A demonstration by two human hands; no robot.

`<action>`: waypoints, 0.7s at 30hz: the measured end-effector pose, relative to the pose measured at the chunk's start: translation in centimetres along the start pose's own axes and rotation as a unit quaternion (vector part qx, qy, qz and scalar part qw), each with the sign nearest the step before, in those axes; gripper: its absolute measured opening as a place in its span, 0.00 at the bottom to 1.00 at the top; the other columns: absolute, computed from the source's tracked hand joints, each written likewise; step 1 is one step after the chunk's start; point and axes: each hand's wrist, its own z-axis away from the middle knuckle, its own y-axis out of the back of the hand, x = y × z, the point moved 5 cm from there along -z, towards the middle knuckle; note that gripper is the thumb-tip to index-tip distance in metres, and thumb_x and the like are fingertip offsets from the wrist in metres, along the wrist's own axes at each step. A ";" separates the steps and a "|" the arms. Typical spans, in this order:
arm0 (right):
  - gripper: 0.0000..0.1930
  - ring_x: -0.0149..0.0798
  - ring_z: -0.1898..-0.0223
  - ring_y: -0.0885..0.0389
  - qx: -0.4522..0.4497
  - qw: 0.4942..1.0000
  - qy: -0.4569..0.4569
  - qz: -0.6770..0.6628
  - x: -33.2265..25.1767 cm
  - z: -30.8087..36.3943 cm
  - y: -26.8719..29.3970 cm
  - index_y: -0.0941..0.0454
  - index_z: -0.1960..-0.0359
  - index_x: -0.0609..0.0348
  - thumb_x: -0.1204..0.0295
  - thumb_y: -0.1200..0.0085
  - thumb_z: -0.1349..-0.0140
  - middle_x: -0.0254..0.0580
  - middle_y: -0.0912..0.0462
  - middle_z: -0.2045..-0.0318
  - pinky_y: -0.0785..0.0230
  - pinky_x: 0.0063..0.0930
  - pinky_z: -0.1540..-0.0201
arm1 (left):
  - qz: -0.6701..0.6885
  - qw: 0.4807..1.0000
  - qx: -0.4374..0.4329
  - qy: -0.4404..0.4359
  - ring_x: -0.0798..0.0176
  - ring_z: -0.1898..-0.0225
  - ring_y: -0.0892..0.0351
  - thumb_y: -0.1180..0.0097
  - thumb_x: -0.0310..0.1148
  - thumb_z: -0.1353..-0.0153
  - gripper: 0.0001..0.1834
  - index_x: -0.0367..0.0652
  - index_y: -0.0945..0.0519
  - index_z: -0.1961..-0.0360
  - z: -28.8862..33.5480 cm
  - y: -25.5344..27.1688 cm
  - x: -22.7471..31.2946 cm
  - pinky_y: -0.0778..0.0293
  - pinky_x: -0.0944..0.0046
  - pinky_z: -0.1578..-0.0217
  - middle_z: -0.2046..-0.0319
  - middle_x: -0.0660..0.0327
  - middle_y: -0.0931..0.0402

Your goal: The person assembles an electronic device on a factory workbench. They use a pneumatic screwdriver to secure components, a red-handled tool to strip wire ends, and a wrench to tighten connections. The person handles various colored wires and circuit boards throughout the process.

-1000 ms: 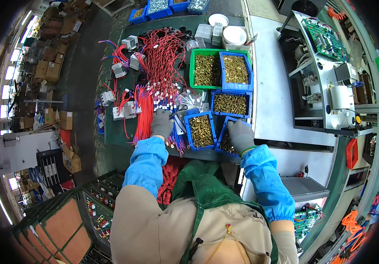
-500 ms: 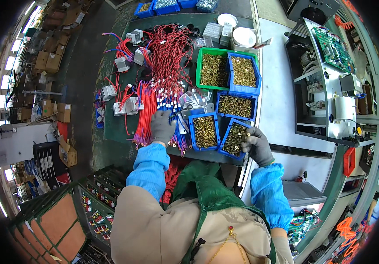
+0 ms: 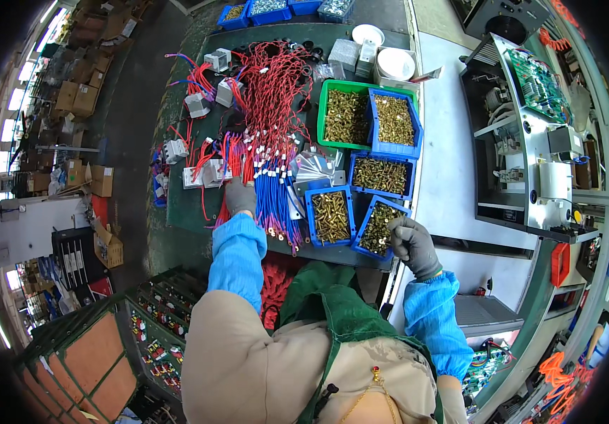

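bench; on it, red and blue wires, likely light, limp; take near ends. blue bin, right. well apart: left hand over wires, right hand curled at bin edge; cannot tell if gripping. fasteners inside, likely hard.

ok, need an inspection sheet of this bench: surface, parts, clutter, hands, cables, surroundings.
Surface: dark green tabletop, largely covered.
Parts: straight red wires; four blue bins and a green bin holding brass-coloured fasteners.
Clutter: grey metal blocks at left, white tubs at the back.
Hands: both gloved; left hand at the red wires, right hand with fingers bent at the nearest blue bin's right edge. Whether either grips anything: unclear.
Cables: twisted red wires heaped toward the back, straight blue wires right of the left hand.
Surroundings: open electronics chassis at right, cartons at far left.
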 end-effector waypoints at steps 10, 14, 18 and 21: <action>0.12 0.24 0.82 0.37 0.092 0.995 -0.011 0.044 0.6 2.1 0.5 0.27 0.58 0.66 0.72 0.54 0.41 0.30 0.31 0.78 0.45 0.17 0.82 | -0.008 0.992 -0.122 0.028 0.44 0.62 0.20 0.44 0.38 0.47 0.14 0.38 0.19 0.66 -2.4 -1.8 -1.1 0.25 0.50 0.60 0.66 0.43 0.21; 0.12 0.30 0.72 0.25 0.115 0.992 0.016 -0.040 2.8 3.5 1.6 0.28 0.56 0.69 0.81 0.56 0.43 0.40 0.23 0.70 0.31 0.20 0.70 | 0.151 0.989 0.007 0.001 0.43 0.65 0.20 0.43 0.41 0.48 0.16 0.37 0.22 0.67 2.8 1.4 1.9 0.26 0.50 0.63 0.69 0.45 0.20; 0.13 0.32 0.70 0.23 0.114 0.993 -0.017 -0.034 4.3 4.7 1.8 0.30 0.52 0.71 0.78 0.56 0.37 0.47 0.21 0.61 0.28 0.21 0.70 | 0.052 0.990 -0.122 -0.055 0.42 0.63 0.21 0.39 0.43 0.50 0.20 0.38 0.24 0.62 4.0 -1.6 2.9 0.27 0.48 0.62 0.68 0.45 0.20; 0.14 0.30 0.72 0.23 0.096 0.995 0.007 -0.003 4.0 5.6 1.7 0.29 0.51 0.69 0.76 0.55 0.36 0.46 0.20 0.61 0.29 0.19 0.72 | -0.018 0.992 -0.121 -0.035 0.41 0.59 0.21 0.40 0.45 0.49 0.21 0.38 0.23 0.61 3.6 -2.0 3.5 0.27 0.48 0.58 0.64 0.44 0.21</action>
